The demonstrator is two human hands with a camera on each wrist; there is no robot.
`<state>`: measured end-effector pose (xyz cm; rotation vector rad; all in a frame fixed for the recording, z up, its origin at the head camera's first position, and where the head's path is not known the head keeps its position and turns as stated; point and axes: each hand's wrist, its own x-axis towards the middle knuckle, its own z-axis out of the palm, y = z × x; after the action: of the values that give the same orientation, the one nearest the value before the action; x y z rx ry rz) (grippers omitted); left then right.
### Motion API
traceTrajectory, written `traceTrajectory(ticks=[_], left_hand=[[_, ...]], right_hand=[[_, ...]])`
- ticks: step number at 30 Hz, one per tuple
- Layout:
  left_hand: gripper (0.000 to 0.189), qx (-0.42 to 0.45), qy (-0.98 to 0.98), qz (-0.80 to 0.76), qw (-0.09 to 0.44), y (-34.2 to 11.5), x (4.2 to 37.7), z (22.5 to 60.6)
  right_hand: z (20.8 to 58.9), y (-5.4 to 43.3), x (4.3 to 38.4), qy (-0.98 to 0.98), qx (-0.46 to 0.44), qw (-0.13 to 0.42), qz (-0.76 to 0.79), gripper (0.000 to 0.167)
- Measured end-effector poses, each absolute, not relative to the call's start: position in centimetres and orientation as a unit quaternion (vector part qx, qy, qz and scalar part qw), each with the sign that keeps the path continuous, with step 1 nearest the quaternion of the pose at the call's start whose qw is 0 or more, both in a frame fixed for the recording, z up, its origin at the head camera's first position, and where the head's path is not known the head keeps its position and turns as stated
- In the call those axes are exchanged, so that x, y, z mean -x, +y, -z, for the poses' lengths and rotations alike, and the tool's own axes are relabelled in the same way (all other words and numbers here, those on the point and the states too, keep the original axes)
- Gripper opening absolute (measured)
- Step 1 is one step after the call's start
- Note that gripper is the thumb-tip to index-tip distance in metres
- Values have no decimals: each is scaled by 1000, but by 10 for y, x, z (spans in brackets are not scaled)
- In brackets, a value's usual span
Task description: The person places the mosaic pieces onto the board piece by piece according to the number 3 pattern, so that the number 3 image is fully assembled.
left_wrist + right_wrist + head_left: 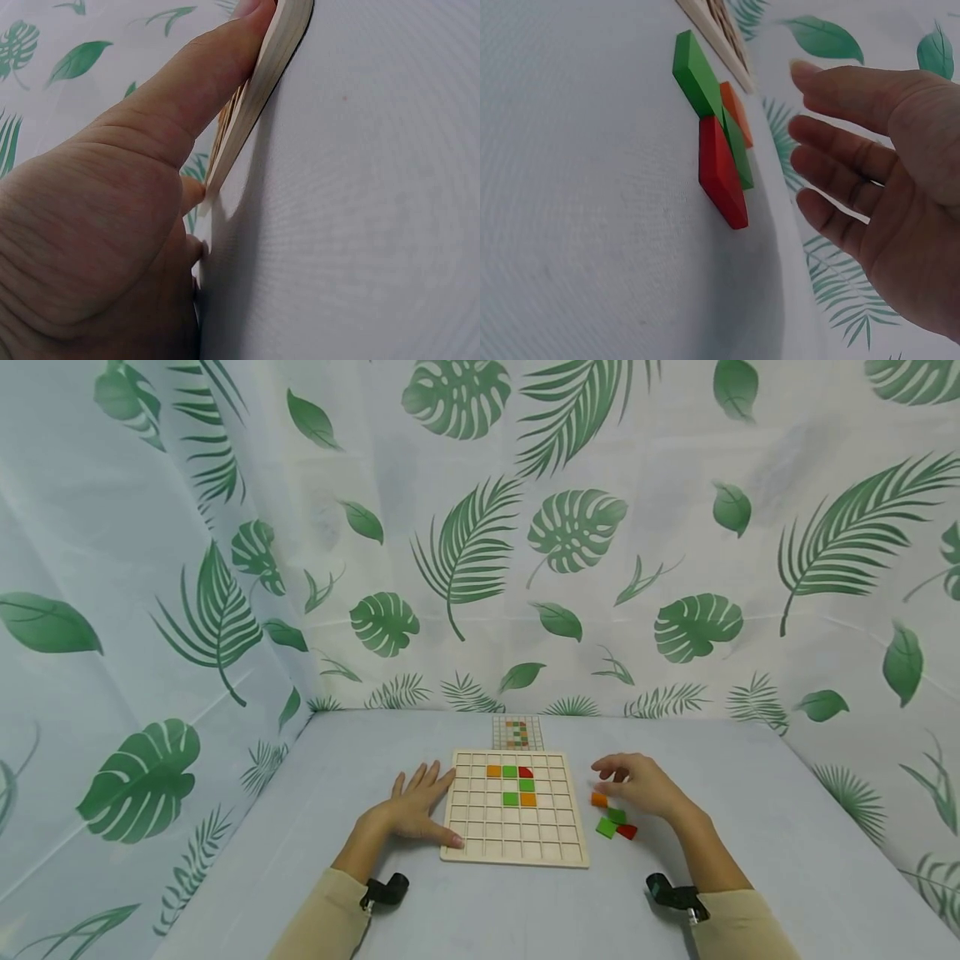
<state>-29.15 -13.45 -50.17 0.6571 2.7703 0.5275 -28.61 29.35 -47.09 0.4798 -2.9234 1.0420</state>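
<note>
A wooden grid board [480, 835] lies flat on the table. In its cells sit several coloured tiles, among them an orange tile [493, 772], a green tile [510, 772] and a red tile with one rounded corner [525, 772]. My left hand [408, 810] is spread at the board's left side, its thumb [217, 64] resting on the near left corner. Beyond the right side, my right hand [637, 785] hovers with loosely bent fingers and holds nothing. Under and near it lie a loose orange tile [598, 799], two green tiles [694, 71] and a red tile [718, 172].
Behind the board lies a small card [517, 732] printed with a grid and a coloured pattern. A leaf-patterned curtain [465, 668] rises at the back and sides of the white table [487, 910]. Both wrists wear a small black camera [386, 890].
</note>
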Motion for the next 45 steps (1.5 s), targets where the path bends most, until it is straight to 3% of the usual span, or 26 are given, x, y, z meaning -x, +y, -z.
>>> traceTrajectory(ticks=[12, 20, 45], left_hand=[[131, -222, 949, -186, 124, -134, 291, 502], [130, -222, 950, -185, 121, -135, 292, 503], [128, -229, 948, -187, 118, -134, 290, 499]], right_hand=[[468, 301, 283, -927, -134, -88, -340, 17], [471, 305, 280, -923, -136, -122, -339, 16], [469, 305, 277, -929, -113, -134, -325, 14]])
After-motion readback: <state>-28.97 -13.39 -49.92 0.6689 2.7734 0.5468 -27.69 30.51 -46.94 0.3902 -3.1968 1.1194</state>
